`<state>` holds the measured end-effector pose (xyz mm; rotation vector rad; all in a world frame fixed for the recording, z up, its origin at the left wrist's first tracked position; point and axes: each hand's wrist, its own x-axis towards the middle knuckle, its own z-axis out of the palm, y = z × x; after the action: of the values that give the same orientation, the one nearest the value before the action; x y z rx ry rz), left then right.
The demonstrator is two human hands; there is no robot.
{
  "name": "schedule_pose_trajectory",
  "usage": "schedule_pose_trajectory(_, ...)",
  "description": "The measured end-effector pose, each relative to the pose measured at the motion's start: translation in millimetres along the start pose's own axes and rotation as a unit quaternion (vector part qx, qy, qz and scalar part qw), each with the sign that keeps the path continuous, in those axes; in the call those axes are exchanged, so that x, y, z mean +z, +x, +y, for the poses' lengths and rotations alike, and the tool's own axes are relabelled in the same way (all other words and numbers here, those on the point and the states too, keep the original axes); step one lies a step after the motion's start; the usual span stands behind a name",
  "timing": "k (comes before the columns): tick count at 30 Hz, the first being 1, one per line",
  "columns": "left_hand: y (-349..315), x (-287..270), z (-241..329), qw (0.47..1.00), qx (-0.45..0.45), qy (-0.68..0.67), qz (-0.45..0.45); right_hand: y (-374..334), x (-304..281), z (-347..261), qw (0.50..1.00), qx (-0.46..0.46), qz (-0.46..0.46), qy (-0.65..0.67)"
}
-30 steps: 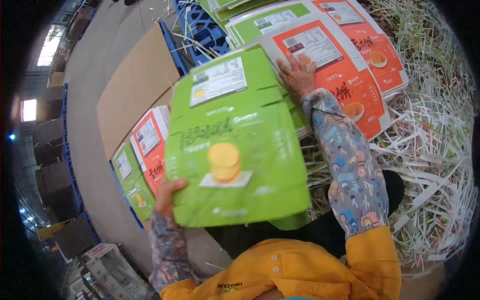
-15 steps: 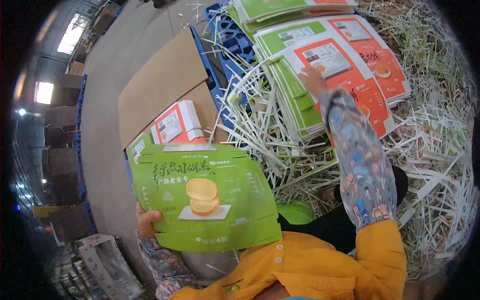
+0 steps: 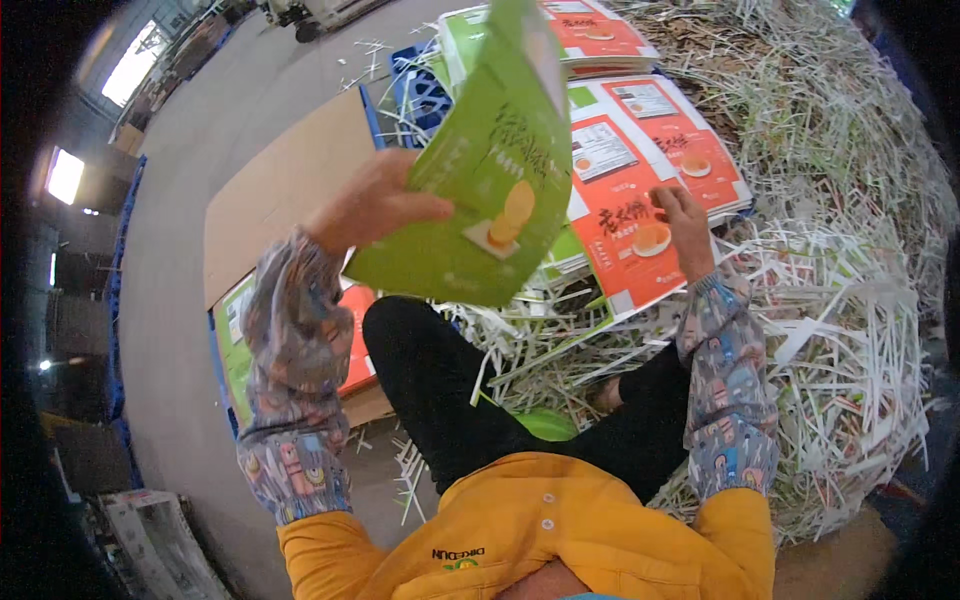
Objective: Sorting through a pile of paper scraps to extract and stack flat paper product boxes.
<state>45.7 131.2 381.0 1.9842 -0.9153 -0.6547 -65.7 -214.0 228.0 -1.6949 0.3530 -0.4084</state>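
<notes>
My left hand (image 3: 385, 200) grips the left edge of a green printed cardboard sheet (image 3: 480, 215), thumb on its front face. That sheet is raised and tilted, smeared by motion, and covers part of the stacks behind. My right hand (image 3: 686, 228) is over the right side of an orange printed cardboard sheet (image 3: 625, 205), its fingers bent and a little apart; whether they touch it I cannot tell. The orange sheet tops a stack with green-faced sheets under it. Another orange sheet (image 3: 690, 150) lies to its right.
Shredded paper strips (image 3: 830, 360) are heaped on the right and around the stack. Another stack (image 3: 600, 35) stands farther back. At left, a brown cardboard board (image 3: 290, 185) and a green sheet (image 3: 236, 335) rest by a blue pallet (image 3: 420, 90). My knees frame a green object (image 3: 545, 424).
My left hand has brought the green sheet up and to the right, from beside my lap to in front of the stacks. My right hand has drawn back toward me across the orange sheet.
</notes>
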Motion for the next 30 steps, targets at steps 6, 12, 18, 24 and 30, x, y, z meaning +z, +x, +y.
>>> schedule_pose_trajectory(6, 79.1, 22.9, -16.3, 0.974, 0.080, 0.208, 0.030, -9.5, -35.6, -41.7, 0.907, -0.288, 0.152, -0.266)
schedule_pose_trajectory(12, 117.0, 91.1, -55.3, 0.902, 0.070, 0.421, 0.069, 11.6, -24.8, -54.8, 0.700, -0.438, 0.160, -0.541)
schedule_pose_trajectory(18, 87.7, 123.4, -100.3, 0.896, 0.196, 0.373, 0.141, 18.1, -18.3, -15.3, 0.763, -0.297, -0.139, -0.557)
schedule_pose_trajectory(24, 79.4, 106.3, -70.0, 0.908, 0.258, 0.285, 0.164, 18.9, -18.8, -13.4, 0.802, -0.279, -0.180, -0.496)
schedule_pose_trajectory(30, 58.1, 48.7, -22.7, 0.855, 0.271, 0.353, 0.266, 21.5, 0.4, -112.9, 0.794, -0.369, -0.074, -0.478)
